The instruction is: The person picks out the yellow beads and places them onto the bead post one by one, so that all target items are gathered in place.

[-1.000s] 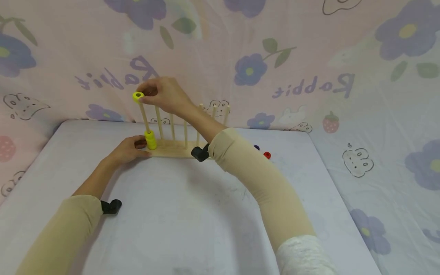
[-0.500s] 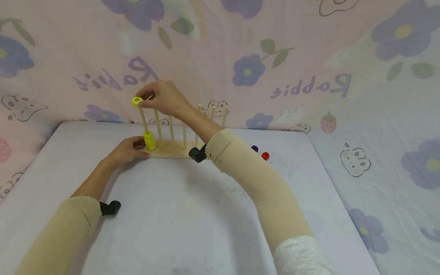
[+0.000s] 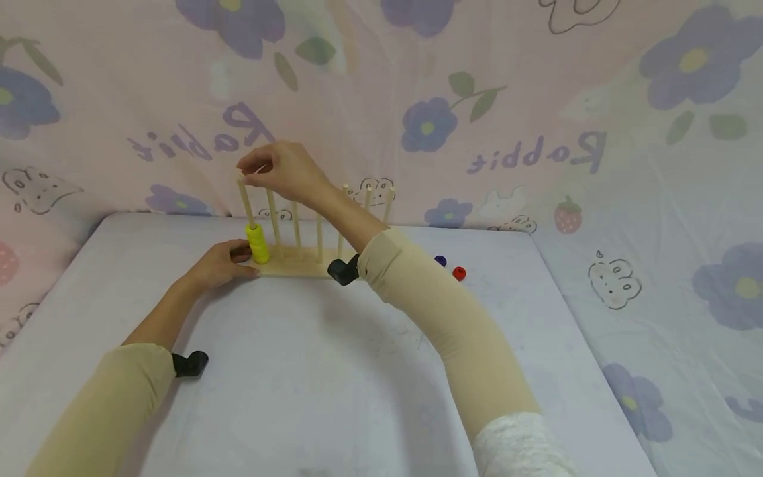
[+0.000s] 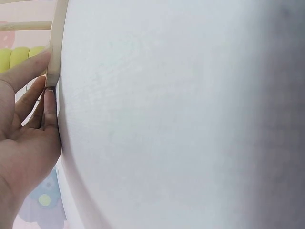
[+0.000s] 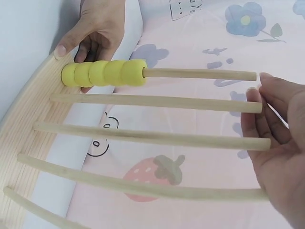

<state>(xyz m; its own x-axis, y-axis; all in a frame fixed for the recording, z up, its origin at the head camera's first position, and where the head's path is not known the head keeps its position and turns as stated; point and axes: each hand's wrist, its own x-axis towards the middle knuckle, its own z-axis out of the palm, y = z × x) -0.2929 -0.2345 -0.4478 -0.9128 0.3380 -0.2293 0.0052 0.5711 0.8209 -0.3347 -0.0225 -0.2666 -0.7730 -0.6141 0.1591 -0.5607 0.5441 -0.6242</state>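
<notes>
A pale wooden peg rack (image 3: 298,268) stands on the table with a row of upright pegs. Yellow beads (image 3: 257,244) are stacked at the foot of its leftmost peg; several show in the right wrist view. My left hand (image 3: 219,265) grips the rack's left end, thumb on the base (image 4: 56,52) and fingers bent behind it. Level with the top of the beaded peg (image 5: 200,74) is my right hand (image 3: 286,169). Its fingers (image 5: 269,86) are relaxed and hold nothing, a little apart from the peg's tip in the right wrist view.
To the right of the rack, a red bead (image 3: 459,273) and a dark blue bead (image 3: 440,261) lie on the white table (image 3: 310,397). A printed cloth (image 3: 357,86) hangs behind the table. My right forearm crosses in front of the rack's right part.
The yellow bead that my right hand held at the peg's top has been let go and has dropped onto the stack below. My left hand has kept its place on the rack.
</notes>
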